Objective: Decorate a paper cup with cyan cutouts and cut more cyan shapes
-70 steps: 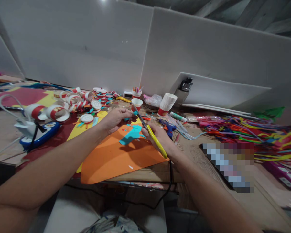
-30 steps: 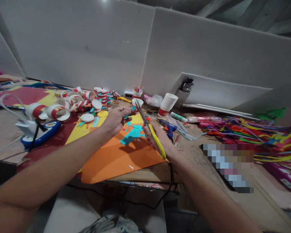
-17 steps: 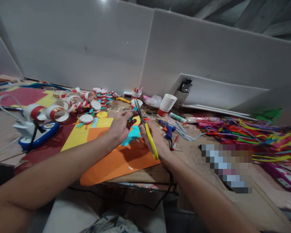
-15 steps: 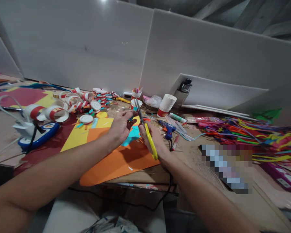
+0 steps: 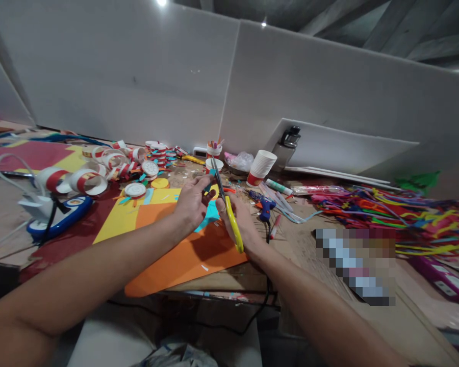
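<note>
My right hand (image 5: 239,224) grips yellow-handled scissors (image 5: 229,219), blades pointing up and away toward a small teal paper strip (image 5: 210,176). My left hand (image 5: 193,201) pinches that strip between thumb and fingers, right beside the blades. Below both hands a larger teal paper cutout (image 5: 210,214) lies on an orange sheet (image 5: 183,257), which overlaps a yellow sheet (image 5: 118,219) on the wooden table.
Red-and-white paper cup rings (image 5: 87,181) and discs clutter the left. A white cup stack (image 5: 260,165), a blue glue gun (image 5: 263,204), a dark bottle (image 5: 286,145) and a heap of coloured strips (image 5: 405,214) lie to the right. A white clamp lamp (image 5: 34,201) stands far left.
Both hands have drawn closer together and slightly left. The scissors swung from slanted to nearly upright, and the blades have closed toward the strip.
</note>
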The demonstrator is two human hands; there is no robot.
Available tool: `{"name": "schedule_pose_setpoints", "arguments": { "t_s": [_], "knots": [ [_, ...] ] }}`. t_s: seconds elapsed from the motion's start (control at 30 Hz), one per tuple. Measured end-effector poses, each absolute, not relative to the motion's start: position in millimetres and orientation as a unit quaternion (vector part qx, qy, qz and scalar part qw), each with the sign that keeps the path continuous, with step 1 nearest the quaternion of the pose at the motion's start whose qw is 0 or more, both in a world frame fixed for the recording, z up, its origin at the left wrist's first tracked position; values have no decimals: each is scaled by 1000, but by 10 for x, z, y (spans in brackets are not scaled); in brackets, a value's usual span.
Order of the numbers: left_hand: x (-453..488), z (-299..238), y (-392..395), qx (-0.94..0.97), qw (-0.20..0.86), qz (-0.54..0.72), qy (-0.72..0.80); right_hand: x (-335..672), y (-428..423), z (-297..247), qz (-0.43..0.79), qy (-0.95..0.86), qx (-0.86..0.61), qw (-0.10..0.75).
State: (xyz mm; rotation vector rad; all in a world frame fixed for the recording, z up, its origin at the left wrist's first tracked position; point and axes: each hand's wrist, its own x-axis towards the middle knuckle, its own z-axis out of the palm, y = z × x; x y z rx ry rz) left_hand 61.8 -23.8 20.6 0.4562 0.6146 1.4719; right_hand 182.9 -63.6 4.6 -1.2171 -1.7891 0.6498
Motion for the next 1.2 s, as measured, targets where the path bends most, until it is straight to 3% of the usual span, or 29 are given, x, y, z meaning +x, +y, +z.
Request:
{"name": "schedule_pose_setpoints", "arguments": {
  "t_s": [1.2],
  "knots": [
    [609,176,-222,229,661,664,264,1823,-650,50,272,-712,-493,420]
  ]
}}
